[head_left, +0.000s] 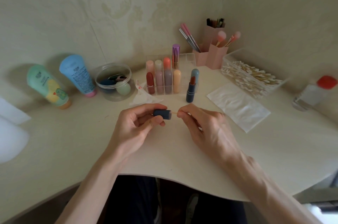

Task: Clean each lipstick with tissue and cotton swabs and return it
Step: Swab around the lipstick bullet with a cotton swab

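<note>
**Swab in the cap: light parts, fine grip**

The left hand (139, 123) holds a dark blue lipstick cap (162, 114) on its side, thumb on top and fingers curled underneath, with the open mouth turned toward the other hand. The right hand (203, 125) pinches a cotton swab (174, 113) close to its working end. Only a short bit of stick shows between the fingertips and the cap's mouth.

The cap looks like light, hard, smooth plastic. It should slip easily if pinched loosely, so a grip round its barrel, back from the mouth, seems best. The swab is thin and would likely bend or snap under a hard push, and holding it near the tip gives better control.

The lipstick (191, 89) that belongs to this cap stands upright and uncapped just beyond the two hands, its red bullet exposed. That bullet is soft and would smear or break if knocked. It is best taken by the dark base, never by the colour. Beyond the left hand's fingers, a clear rack (186, 59) holds the other lipsticks. A crumpled tissue (142, 95) lies between that hand and the rack.

The swab's cotton tip is hidden inside the cap, so I cannot tell how deep it sits or whether it touches the wall. The rest of the stick is buried in the right hand. Any dirt inside the cap cannot be seen.
</note>
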{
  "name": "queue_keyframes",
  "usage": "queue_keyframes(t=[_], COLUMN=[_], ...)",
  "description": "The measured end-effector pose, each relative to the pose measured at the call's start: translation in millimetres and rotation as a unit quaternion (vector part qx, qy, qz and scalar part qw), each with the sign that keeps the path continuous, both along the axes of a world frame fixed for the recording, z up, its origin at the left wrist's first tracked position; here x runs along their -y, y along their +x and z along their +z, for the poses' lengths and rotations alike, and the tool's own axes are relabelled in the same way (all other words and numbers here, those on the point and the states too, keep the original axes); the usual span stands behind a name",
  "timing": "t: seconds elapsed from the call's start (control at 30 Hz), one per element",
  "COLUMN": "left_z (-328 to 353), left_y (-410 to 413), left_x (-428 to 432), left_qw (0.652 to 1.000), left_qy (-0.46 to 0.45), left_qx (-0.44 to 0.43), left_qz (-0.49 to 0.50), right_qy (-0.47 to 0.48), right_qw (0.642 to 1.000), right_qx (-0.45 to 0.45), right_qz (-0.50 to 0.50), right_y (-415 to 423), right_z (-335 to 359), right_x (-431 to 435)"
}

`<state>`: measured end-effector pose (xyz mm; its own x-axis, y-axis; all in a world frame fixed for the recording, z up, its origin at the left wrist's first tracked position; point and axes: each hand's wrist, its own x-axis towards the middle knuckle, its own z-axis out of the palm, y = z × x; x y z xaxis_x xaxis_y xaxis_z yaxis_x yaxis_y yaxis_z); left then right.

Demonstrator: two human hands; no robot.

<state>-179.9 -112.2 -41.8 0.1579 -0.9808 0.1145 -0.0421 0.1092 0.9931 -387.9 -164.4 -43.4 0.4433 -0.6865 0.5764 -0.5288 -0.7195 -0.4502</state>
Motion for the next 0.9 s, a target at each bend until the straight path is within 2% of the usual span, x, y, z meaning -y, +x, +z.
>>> queue_keyframes(t=[0.33, 0.57, 0.73, 0.9], left_z=[2.4, 0.7, -1.4, 0.8], left_y=[-0.5, 0.1, 0.6, 1.0], left_x=[-3.5, -2.3, -1.1, -1.7], left_qw=[1.0, 0.999, 0.999, 0.999], left_qy=[0.015, 0.021, 0.017, 0.012], left_qx=[-0.01, 0.002, 0.03, 0.036], left_qz=[0.023, 0.025, 0.013, 0.016], right_qy=[0.027, 0.126, 0.168, 0.174], right_qw=[0.999, 0.989, 0.983, 0.984], right_qx=[-0.011, 0.025, 0.062, 0.035], right_qz=[0.043, 0.075, 0.039, 0.005], right_y=[1.1, -0.1, -2.6, -9.1], right_z=[-4.9, -6.0, -5.0, -3.9], right_x=[-0.3, 0.0, 1.7, 6.5])
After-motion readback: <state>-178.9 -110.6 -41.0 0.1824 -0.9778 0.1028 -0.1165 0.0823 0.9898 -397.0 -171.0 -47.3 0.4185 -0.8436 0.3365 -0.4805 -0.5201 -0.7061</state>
